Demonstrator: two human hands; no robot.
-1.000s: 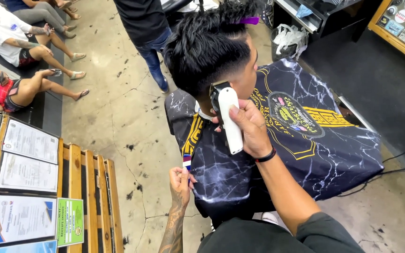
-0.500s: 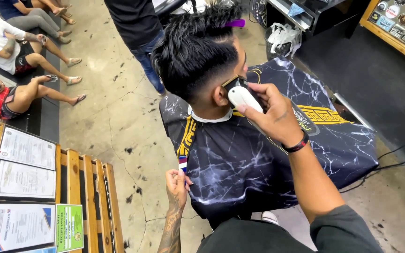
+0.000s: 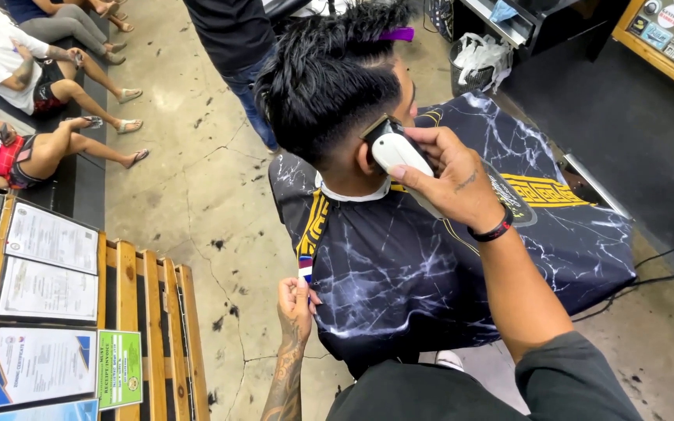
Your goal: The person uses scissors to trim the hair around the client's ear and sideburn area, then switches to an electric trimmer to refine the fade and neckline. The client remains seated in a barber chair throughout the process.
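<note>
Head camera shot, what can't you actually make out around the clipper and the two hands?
- Clipper: lower body hidden by the right hand; blade edge lost in the dark hair.
- Left hand: fingertips hidden in the cape fold.
- Seated person's ear: covered by the clipper.

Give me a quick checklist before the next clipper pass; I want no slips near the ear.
1. Grip on the clipper: right hand wraps the white clipper firmly. Ok.
2. Blade placement: blade end sits against the side of the seated person's head, by the ear. Ok, though the blade edge itself is partly hidden.
3. Cape in place: left hand holds the edge of the black marbled cape, which covers the shoulders. Ok.
4. Neck strip: white strip shows around the collar. Ok.
5. Top hair kept clear: purple clip holds it up. Ok.
6. Clipper cord free: cannot tell.
</note>
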